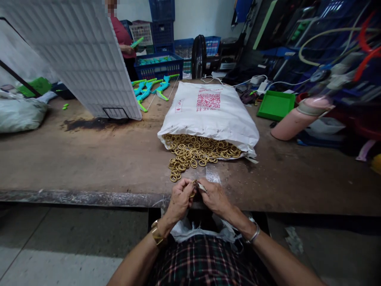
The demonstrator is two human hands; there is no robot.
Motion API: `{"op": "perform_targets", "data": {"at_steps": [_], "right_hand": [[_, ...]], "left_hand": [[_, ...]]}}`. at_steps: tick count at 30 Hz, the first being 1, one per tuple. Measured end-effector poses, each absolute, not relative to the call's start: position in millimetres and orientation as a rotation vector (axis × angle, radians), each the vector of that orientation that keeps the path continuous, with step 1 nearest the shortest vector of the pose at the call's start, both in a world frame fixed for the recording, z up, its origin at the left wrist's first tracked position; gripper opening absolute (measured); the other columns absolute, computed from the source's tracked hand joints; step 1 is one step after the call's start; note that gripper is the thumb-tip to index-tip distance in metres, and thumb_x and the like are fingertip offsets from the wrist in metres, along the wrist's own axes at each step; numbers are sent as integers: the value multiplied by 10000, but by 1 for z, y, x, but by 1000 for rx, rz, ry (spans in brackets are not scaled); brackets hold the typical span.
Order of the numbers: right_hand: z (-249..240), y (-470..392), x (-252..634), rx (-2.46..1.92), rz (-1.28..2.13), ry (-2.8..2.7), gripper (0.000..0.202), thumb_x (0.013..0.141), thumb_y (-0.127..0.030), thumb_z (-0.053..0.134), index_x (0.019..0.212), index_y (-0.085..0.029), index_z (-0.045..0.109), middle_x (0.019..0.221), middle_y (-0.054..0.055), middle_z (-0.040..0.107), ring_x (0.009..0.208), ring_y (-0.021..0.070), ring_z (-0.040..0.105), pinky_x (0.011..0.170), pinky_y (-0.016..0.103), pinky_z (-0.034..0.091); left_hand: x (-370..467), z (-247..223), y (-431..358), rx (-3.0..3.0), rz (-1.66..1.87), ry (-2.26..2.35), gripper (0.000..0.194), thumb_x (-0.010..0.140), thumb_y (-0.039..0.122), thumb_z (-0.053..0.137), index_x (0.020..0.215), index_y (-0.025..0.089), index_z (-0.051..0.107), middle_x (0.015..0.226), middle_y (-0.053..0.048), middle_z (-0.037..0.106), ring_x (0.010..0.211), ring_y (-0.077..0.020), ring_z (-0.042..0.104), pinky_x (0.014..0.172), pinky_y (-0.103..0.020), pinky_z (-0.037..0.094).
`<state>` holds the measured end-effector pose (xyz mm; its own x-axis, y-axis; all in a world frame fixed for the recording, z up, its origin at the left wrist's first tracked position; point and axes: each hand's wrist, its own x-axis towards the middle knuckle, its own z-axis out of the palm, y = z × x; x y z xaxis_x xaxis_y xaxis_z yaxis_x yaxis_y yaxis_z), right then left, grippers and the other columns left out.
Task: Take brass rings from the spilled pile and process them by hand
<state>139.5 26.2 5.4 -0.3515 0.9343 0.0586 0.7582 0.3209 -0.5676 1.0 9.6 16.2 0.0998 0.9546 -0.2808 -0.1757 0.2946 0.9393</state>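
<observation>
– What's the biggest thing there?

– The brown table [89, 163], running right across the view. A ribbed white panel [74, 55] stands on its left part, with a person [121, 33] in a pink top beyond it.

– And next in size?

– A white sack [232, 119] with red print, lying in the middle. Its mouth faces the near edge, and a heap of gold rings [193, 151] fills it and spills onto the table. Behind the sack's left corner lie turquoise and green toy bows [162, 86]. To its right are a green tray [276, 105] and, closer, a pink bottle [293, 121] that looks tilted.

– What about the hands?

– They're close together by the near edge, just in front of the heap. The right hand [217, 198] pinches a small, thin, pale tool [202, 187], too small to identify. The left hand [180, 196] has its fingertips closed on something.

– On what?

– One gold ring [192, 195], held upright beside the right fingertips. Whether they touch, I can't tell.
</observation>
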Motion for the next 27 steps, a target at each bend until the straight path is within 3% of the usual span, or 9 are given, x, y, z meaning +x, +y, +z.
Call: {"op": "perform_targets", "data": {"at_steps": [27], "right_hand": [[11,30,131,-1764,525,-2412,260,738,-98,382,895,-173,575,757,58,662,661,163,573,574,260,272]], "left_hand": [[0,3,9,1099,1056,1246,240,811,400,492,735,173,504,567,58,418,456,-59,336,466,-181,299]]}}
